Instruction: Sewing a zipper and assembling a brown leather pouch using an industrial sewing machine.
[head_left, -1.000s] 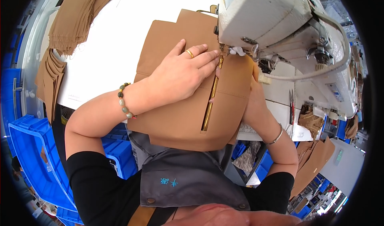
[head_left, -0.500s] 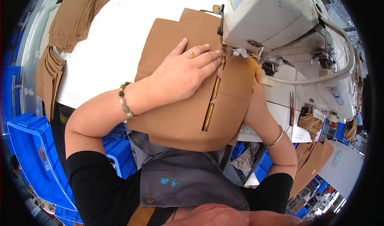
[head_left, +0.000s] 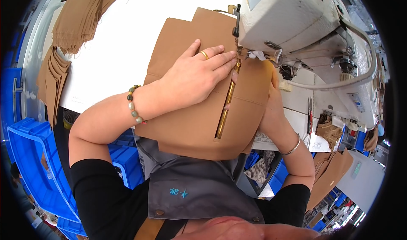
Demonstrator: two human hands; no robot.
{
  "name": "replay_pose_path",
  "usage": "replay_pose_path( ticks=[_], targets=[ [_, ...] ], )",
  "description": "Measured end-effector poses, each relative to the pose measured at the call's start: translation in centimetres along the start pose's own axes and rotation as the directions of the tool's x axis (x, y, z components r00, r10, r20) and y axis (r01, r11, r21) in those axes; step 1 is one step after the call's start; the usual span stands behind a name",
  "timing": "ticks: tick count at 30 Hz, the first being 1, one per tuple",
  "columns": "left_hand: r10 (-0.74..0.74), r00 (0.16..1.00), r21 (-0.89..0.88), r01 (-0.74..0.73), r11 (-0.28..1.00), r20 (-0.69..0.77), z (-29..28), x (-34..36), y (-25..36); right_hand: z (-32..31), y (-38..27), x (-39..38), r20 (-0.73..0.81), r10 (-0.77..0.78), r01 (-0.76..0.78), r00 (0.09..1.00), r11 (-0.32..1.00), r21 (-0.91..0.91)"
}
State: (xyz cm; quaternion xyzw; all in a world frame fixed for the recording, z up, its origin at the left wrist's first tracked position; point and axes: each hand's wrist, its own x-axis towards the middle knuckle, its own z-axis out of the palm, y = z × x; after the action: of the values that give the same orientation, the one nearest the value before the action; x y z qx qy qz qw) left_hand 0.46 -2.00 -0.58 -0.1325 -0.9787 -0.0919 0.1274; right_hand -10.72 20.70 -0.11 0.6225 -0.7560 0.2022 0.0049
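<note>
A brown fabric panel [head_left: 178,125] with a stepped outline lies across the white table, its near edge reaching over my lap. A gold-toothed zipper [head_left: 227,100] shows through a long narrow slot in it. My left hand [head_left: 197,72] rests flat on the panel left of the zipper, fingers stretched out, fingertips close to the needle area of a white sewing machine [head_left: 284,23]. At the panel's right edge, my right hand [head_left: 273,108] touches the fabric. Its fingers are mostly hidden by the panel edge and the machine parts.
Stacked brown fabric pieces [head_left: 82,19] lie at the far left. Blue bins [head_left: 38,159] stand at lower left. Right of the machine bed are red-handled tweezers or snips [head_left: 310,112], crumpled brown scraps [head_left: 327,130] and larger brown panels [head_left: 333,172]. A curved grey hose [head_left: 339,86] loops beside the machine.
</note>
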Motion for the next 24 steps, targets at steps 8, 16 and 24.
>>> replay_pose_path(
  ticks=[8,16,24],
  targets=[
    [0.01,1.0,0.023,-0.01,1.0,0.001,-0.3,0.3,0.1,-0.2,-0.1,-0.1,-0.009,0.073,-0.072,0.997,0.993,0.099],
    [0.04,0.999,0.096,-0.04,0.995,0.007,-0.9,0.9,0.3,1.0,0.1,-0.6,-0.096,0.033,-0.029,0.995,0.999,0.041],
    [0.01,1.0,0.011,-0.01,1.0,-0.008,-1.1,0.9,0.4,-4.0,-0.9,-2.2,-0.211,0.13,-0.158,0.969,0.98,-0.12]
  ],
)
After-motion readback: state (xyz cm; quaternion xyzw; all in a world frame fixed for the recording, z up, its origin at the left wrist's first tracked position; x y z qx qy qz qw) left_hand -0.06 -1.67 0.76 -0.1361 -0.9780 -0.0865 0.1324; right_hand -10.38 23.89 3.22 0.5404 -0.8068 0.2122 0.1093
